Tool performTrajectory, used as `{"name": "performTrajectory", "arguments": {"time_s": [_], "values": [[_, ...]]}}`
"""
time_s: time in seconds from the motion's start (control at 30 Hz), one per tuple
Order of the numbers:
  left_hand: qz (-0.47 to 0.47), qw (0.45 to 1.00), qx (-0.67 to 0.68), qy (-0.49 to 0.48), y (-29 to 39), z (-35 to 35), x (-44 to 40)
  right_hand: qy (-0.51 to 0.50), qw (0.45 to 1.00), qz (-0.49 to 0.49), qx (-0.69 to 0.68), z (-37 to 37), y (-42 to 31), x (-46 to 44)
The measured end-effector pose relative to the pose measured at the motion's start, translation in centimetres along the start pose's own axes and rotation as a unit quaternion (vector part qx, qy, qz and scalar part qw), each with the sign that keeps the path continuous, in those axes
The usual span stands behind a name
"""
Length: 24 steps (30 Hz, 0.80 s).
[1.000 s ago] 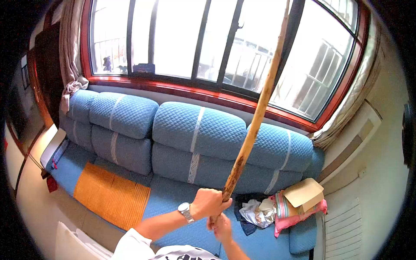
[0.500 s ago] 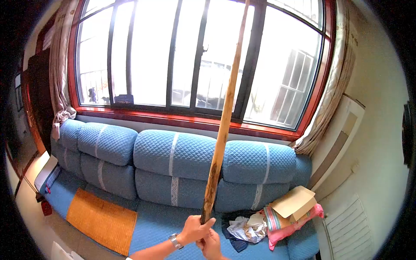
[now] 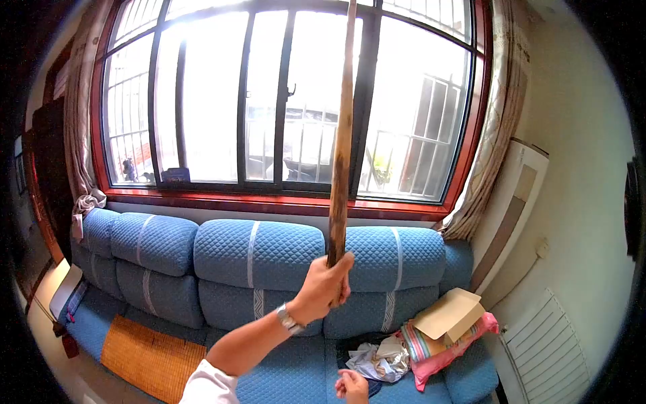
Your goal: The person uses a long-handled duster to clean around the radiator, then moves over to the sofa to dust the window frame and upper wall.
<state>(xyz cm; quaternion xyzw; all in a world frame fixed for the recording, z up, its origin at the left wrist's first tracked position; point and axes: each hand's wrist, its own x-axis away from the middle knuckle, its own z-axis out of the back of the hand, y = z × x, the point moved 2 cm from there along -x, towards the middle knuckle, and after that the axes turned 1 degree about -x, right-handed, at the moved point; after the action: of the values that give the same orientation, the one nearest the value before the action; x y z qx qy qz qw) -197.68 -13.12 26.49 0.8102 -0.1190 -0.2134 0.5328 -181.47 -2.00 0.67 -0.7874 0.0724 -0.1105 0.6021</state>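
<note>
My left hand [image 3: 323, 286], with a metal-banded watch [image 3: 289, 320] on the wrist, is wrapped around the dark lower end of a long wooden pole [image 3: 341, 148]. The pole stands nearly upright in front of the window, and its top runs out of view. Below, at the bottom edge, my right hand [image 3: 353, 386] is apart from the pole. Its fingers are loosely curled and slightly apart, with nothing visible in them. Behind the right hand, a pile of white and dark clothes [image 3: 380, 358] lies on the sofa seat.
A blue quilted sofa [image 3: 262, 246] stretches under a wide red-framed window [image 3: 269, 200]. On its right end, a cardboard box [image 3: 447, 313] rests on a pink striped cloth [image 3: 431, 367]. An orange mat [image 3: 148, 357] covers the left seat. Curtains [image 3: 494, 121] and a white radiator [image 3: 548, 343] stand at the right.
My left hand has risen with the pole, which stands more upright. My right hand has let go of the pole's lower end and moved down and right. The view has shifted slightly.
</note>
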Motion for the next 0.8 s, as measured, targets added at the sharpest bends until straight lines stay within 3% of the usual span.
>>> {"name": "performTrajectory", "arguments": {"time_s": [0.1, 0.3, 0.4, 0.57, 0.63, 0.8], "values": [[-0.046, 0.999, -0.022, -0.018, 2.1, -1.0, -3.5, 0.07, 0.993, -0.093, -0.006, 3.8, 4.4, 1.3], [-0.122, 0.992, -0.044, -0.005, 8.1, -1.8, -9.7, 0.12, 0.989, -0.08, 0.034, 6.8, 7.9, 1.6], [-0.081, 0.995, -0.026, 0.054, 10.5, -2.8, -10.7, 0.105, 0.99, -0.088, 0.03, 7.4, 9.6, 1.5], [-0.104, 0.994, -0.007, 0.028, 7.6, 0.1, -10.7, 0.06, 0.992, -0.1, 0.038, 6.8, 9.5, 2.8], [-0.167, 0.985, -0.031, 0.012, 5.7, 1.8, -8.3, 0.035, 0.985, -0.095, 0.137, 6.4, 9.0, 3.2], [-0.049, 0.994, -0.039, 0.094, -1.9, 4.6, 1.6, 0.056, 0.986, -0.13, 0.09, 6.3, 11.7, 3.3]]}}
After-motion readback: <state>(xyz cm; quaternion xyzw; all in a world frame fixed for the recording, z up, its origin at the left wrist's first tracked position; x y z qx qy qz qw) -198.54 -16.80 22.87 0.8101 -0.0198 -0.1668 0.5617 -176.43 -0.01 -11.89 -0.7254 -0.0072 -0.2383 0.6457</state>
